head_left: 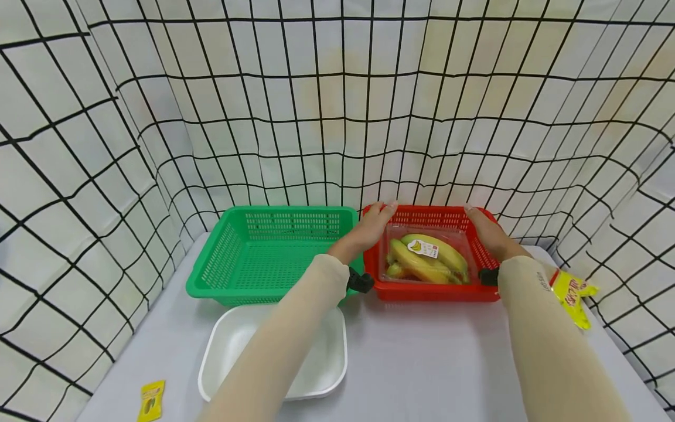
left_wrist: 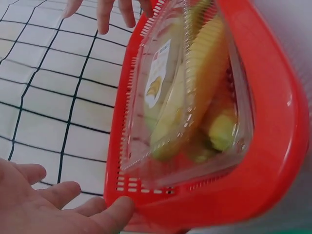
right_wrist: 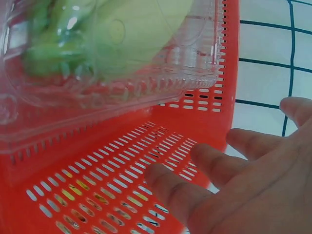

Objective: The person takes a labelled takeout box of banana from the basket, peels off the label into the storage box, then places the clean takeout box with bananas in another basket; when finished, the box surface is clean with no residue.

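A red slotted plastic basket (head_left: pixel 437 292) stands at the back, right of centre. Inside it lies a clear plastic clamshell box (left_wrist: pixel 187 117) of bananas (head_left: pixel 419 265), with a white label (head_left: pixel 423 248) on top. At the basket's left end my left hand (head_left: pixel 366 228) is spread, fingers straight; its fingertips come right up to the rim in the left wrist view. Over the right end reaches my right hand (head_left: pixel 490 237), likewise with extended fingers. The right wrist view has that hand (right_wrist: pixel 258 190) beside the slotted wall, apart from the box. Neither hand grips anything.
Left of the red basket stands a green basket (head_left: pixel 269 264). In front of it sits a white tray (head_left: pixel 324 363), partly behind my left sleeve. A small yellow packet (head_left: pixel 152 400) lies front left, another yellow packet (head_left: pixel 572 296) by the right sleeve. Black netting (head_left: pixel 343 122) surrounds the table.
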`<state>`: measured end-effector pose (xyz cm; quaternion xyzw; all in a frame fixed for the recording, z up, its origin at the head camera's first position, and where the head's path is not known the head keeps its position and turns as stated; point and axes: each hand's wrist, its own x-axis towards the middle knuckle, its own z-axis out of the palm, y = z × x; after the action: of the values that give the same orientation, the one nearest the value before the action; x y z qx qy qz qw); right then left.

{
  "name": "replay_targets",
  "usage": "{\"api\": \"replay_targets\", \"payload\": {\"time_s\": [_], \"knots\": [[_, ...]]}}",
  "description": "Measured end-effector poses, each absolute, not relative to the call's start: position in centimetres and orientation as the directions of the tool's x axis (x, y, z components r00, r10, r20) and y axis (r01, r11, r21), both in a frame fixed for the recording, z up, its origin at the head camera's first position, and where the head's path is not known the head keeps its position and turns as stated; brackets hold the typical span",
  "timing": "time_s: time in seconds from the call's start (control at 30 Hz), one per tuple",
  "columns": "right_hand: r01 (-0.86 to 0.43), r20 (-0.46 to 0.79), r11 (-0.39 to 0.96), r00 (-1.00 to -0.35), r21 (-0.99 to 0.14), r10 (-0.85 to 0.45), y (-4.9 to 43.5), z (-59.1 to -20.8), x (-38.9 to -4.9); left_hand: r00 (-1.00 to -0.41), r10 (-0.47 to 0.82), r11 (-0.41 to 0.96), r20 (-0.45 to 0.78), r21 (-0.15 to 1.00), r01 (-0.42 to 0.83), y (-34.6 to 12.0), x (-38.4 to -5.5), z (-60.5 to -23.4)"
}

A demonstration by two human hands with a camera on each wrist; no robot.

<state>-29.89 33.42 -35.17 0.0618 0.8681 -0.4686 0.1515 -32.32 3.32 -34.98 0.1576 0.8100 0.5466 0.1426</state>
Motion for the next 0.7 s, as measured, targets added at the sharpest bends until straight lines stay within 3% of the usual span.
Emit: {"api": "replay_targets", "payload": {"time_s": [0.27,0.7], "knots": [[0.375,-0.431,0.408,-0.901,-0.833,-0.054,34.0,-36.1,-29.8,-0.902,0.394,0.459,-0.176,0.888,0.027,5.7,-32.0,-35.8],[0.408,-0.483,0.400,-0.870,-0.821,-0.104,34.0,-37.1,-29.8,-0.878,0.437,0.504,-0.197,0.862,0.057,7.2,-31.4,-37.4]]}}
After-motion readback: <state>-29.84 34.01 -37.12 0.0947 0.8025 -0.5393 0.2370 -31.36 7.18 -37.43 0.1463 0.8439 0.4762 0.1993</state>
